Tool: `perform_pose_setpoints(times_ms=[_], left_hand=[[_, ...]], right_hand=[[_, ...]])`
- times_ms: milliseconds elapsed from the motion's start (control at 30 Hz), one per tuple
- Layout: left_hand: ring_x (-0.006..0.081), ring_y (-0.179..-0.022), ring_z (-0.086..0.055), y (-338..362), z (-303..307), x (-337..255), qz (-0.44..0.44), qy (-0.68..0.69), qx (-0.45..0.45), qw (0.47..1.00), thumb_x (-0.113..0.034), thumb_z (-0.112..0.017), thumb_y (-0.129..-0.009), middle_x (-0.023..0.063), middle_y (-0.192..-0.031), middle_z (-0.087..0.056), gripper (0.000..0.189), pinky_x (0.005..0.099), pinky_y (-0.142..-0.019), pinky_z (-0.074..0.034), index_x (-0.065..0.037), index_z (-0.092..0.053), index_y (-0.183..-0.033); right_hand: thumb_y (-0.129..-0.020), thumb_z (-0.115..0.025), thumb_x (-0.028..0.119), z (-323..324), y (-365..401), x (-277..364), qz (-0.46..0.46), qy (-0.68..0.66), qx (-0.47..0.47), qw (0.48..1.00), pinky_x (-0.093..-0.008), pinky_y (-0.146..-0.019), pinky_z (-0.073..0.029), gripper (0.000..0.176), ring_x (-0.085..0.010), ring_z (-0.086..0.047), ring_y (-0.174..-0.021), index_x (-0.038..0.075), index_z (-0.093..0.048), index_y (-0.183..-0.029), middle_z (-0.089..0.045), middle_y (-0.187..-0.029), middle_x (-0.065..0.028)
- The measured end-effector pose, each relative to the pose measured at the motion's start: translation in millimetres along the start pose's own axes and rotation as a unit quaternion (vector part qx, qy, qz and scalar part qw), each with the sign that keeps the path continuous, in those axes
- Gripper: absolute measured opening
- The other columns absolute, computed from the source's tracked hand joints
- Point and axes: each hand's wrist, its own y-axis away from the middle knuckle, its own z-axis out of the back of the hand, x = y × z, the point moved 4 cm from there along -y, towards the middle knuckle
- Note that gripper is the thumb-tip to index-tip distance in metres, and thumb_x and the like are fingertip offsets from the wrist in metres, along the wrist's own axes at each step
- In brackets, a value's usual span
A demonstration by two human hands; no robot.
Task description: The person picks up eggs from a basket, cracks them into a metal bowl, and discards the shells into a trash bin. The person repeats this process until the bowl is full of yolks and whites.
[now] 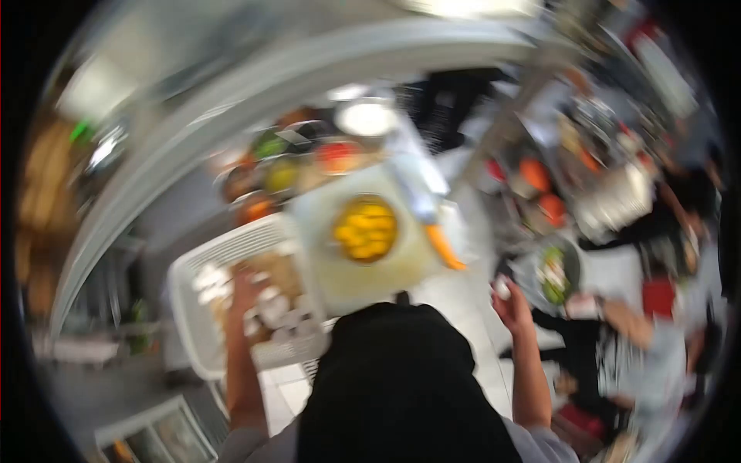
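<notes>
The whole view is smeared by motion. My left hand (245,289) reaches down into a white plastic basket (185,324) among white rounded pieces (274,309) that look like eggs or eggshells; its fingers are too blurred to read. Out to the right, my right hand (511,309) is raised with its fingers closed around a small white piece (503,288), possibly eggshell. Between the hands, a round bowl (366,228) of yellow yolk-like lumps stands on a pale cutting board (324,274).
A long tool with an orange handle (444,247) lies along the board's right side. Behind are several containers of colored food (278,174) and a white plate (367,116). A curved pale edge (231,100) arcs overhead. To the right, a person in grey (660,355) stands near a salad bowl (571,266).
</notes>
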Motion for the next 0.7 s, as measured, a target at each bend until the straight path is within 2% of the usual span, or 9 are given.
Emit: perform_pose_setpoints(times_ms=[67,133,200,267,400,467,600,633,700], left_hand=[[0.0331,-0.103,-0.061,-14.8,-13.8,27.5,0.016,0.141,0.061,0.988,-0.014,-0.082,-0.072,0.0175,-0.107,-0.065,0.038,0.0407,-0.090,-0.049,0.001,-0.069,-0.103],[0.0353,-0.102,-0.059,-15.8,0.4,9.6,-0.031,-0.112,0.006,0.993,-0.013,-0.081,-0.071,0.0189,-0.103,-0.061,0.037,0.0423,-0.095,-0.046,0.001,-0.065,-0.101],[0.0332,-0.091,-0.055,-12.4,7.5,5.9,0.019,-0.096,-0.003,0.995,-0.013,-0.080,-0.071,0.0183,-0.093,-0.057,0.035,0.0445,-0.089,-0.043,-0.001,-0.061,-0.098],[0.0314,-0.101,-0.054,-30.0,9.2,14.2,0.041,-0.059,0.018,0.997,-0.013,-0.079,-0.073,0.0179,-0.105,-0.055,0.037,0.0416,-0.094,-0.043,0.000,-0.062,-0.103],[0.0251,-0.118,-0.051,-16.7,27.6,22.7,0.116,0.215,-0.097,0.965,-0.015,-0.073,-0.086,0.0126,-0.134,-0.049,0.047,0.0344,-0.102,-0.042,-0.004,-0.055,-0.128],[0.0237,-0.120,-0.053,-7.1,40.3,-82.1,0.175,0.416,-0.050,0.891,-0.018,-0.066,-0.092,0.0079,-0.136,-0.049,0.044,0.0379,-0.098,-0.050,-0.006,-0.052,-0.132],[0.0209,-0.111,-0.060,-16.4,-16.8,-216.1,0.025,0.572,0.319,0.755,-0.016,-0.064,-0.093,0.0089,-0.123,-0.057,0.035,0.0369,-0.083,-0.054,-0.003,-0.054,-0.124],[0.0202,-0.111,-0.060,-12.7,-27.4,-251.7,0.046,0.582,0.342,0.736,-0.012,-0.065,-0.092,0.0086,-0.124,-0.057,0.036,0.0359,-0.085,-0.053,-0.003,-0.053,-0.125],[0.0195,-0.111,-0.060,-2.4,-38.3,-286.0,0.070,0.588,0.370,0.716,-0.008,-0.066,-0.091,0.0082,-0.125,-0.056,0.038,0.0348,-0.088,-0.052,-0.003,-0.053,-0.127]], right_hand=[[-0.095,-0.064,0.023,66.7,-2.5,38.4,0.081,-0.140,-0.068,0.984,-0.0335,-0.079,-0.059,0.034,-0.0270,-0.067,-0.097,0.009,-0.054,-0.124,-0.065,-0.113,-0.0145],[-0.095,-0.064,0.026,91.1,27.6,103.7,0.223,-0.060,-0.057,0.971,-0.0402,-0.076,-0.059,0.044,-0.0308,-0.068,-0.091,0.005,-0.049,-0.131,-0.064,-0.116,-0.0156],[-0.095,-0.061,0.032,128.9,56.0,130.2,0.268,0.109,-0.388,0.875,-0.0372,-0.073,-0.058,0.051,-0.0298,-0.069,-0.092,0.003,-0.046,-0.134,-0.062,-0.115,-0.0167],[-0.095,-0.060,0.030,176.4,51.9,127.5,0.241,0.180,-0.435,0.849,-0.0331,-0.069,-0.057,0.048,-0.0246,-0.068,-0.091,0.003,-0.047,-0.132,-0.062,-0.113,-0.0135],[-0.092,-0.060,0.010,40.6,46.6,76.8,0.265,0.283,-0.168,0.906,-0.0288,-0.070,-0.055,0.037,-0.0193,-0.066,-0.090,0.002,-0.050,-0.127,-0.062,-0.115,-0.0114],[-0.088,-0.062,0.002,-80.3,49.6,40.7,0.274,0.328,0.020,0.904,-0.0269,-0.073,-0.054,0.030,-0.0167,-0.065,-0.093,0.002,-0.056,-0.118,-0.061,-0.116,-0.0094],[-0.080,-0.070,0.000,-272.1,86.7,4.3,0.440,0.480,0.296,0.699,-0.0362,-0.087,-0.051,0.039,-0.0284,-0.061,-0.105,0.003,-0.061,-0.118,-0.061,-0.120,-0.0135],[-0.080,-0.070,0.000,-293.0,89.0,9.0,0.438,0.484,0.308,0.693,-0.0362,-0.087,-0.051,0.039,-0.0284,-0.061,-0.105,0.003,-0.061,-0.118,-0.061,-0.120,-0.0135],[-0.077,-0.075,0.006,-321.6,100.6,1.9,0.479,0.554,0.394,0.555,-0.0406,-0.090,-0.049,0.048,-0.0353,-0.058,-0.106,0.004,-0.060,-0.122,-0.060,-0.120,-0.0155]])
